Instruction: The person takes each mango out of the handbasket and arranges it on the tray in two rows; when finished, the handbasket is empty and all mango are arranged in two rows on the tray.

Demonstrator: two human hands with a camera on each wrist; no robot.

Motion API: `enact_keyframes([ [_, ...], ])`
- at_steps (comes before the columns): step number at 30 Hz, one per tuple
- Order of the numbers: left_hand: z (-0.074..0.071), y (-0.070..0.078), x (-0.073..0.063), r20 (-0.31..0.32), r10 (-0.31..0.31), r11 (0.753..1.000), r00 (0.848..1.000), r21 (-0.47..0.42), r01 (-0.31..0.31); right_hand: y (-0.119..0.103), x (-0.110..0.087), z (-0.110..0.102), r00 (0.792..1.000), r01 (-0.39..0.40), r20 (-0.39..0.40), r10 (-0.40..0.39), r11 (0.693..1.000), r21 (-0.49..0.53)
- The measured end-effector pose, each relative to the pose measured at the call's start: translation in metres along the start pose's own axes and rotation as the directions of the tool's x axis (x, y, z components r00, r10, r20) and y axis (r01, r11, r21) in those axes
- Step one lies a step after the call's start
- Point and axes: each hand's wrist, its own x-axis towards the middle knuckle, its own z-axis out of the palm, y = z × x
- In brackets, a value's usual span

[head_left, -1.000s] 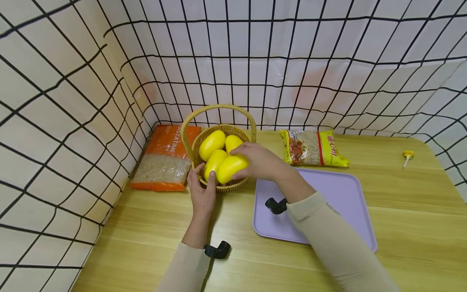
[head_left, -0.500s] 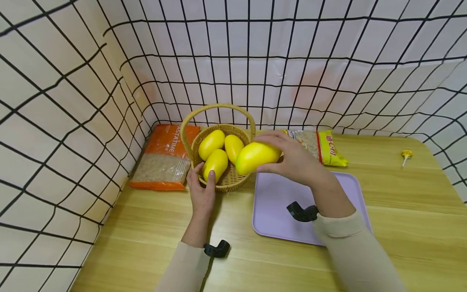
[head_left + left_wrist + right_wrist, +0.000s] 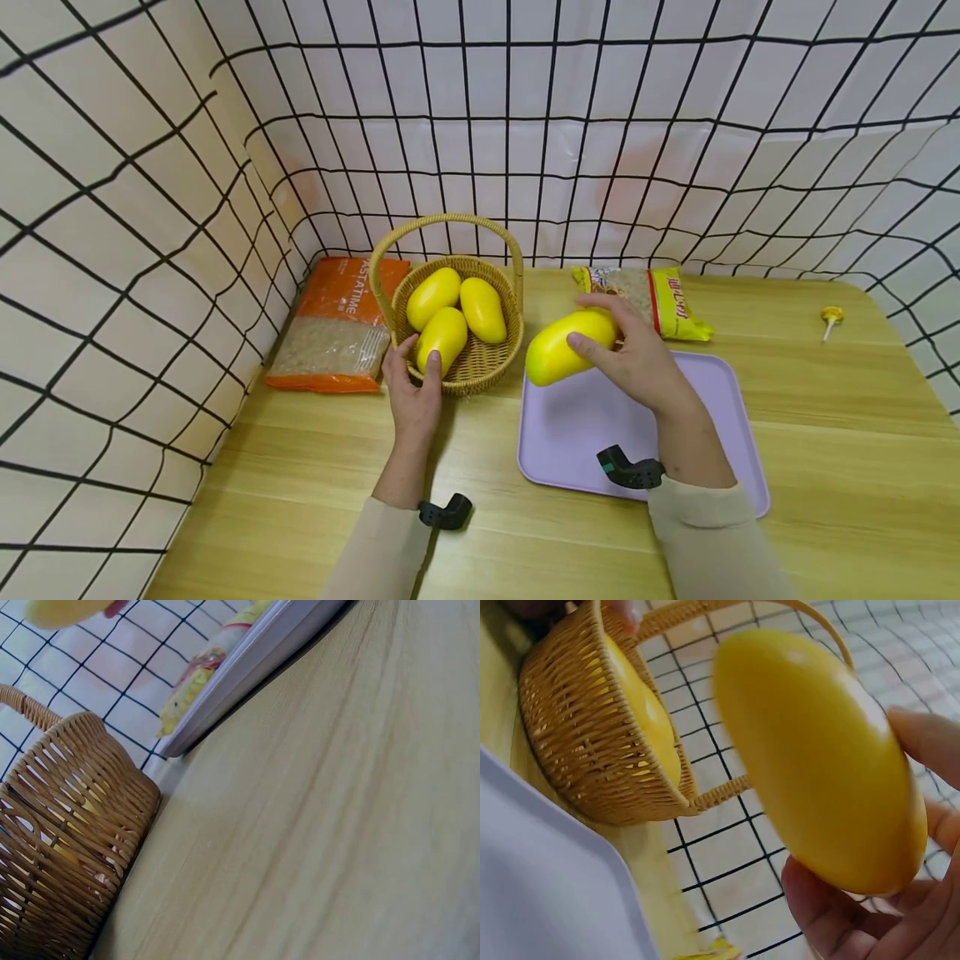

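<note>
My right hand holds a yellow mango with a greenish tip over the back left of the lilac tray. In the right wrist view the thumb and fingers wrap one end of this mango. My left hand grips the front left rim of a wicker basket with a tall arched handle. Inside the basket lie three more mangoes: one at the back left, one at the right and one in front, close to the left thumb. The left wrist view shows the basket's woven side.
An orange pasta bag lies left of the basket. Behind the tray is a yellow-and-clear food packet, partly covered by my right hand. A yellow lollipop lies at the far right. Black wire grid walls the back and sides.
The right hand has lifted one mango out of the basket and carried it right, over the tray. My left hand has stayed at the basket rim.
</note>
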Motion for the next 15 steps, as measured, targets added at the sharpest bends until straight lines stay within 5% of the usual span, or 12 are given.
enact_keyframes([
  [7,0.001,-0.002,0.001,-0.006,0.015,0.999,1.000,-0.029,-0.016,0.022,0.006,0.016,0.986,-0.142,-0.065,0.154,0.977,0.161],
  [15,0.000,-0.001,0.001,0.004,-0.014,1.000,1.000,-0.002,0.014,0.034,0.022,0.037,0.947,-0.254,-0.156,0.282,0.950,0.181],
])
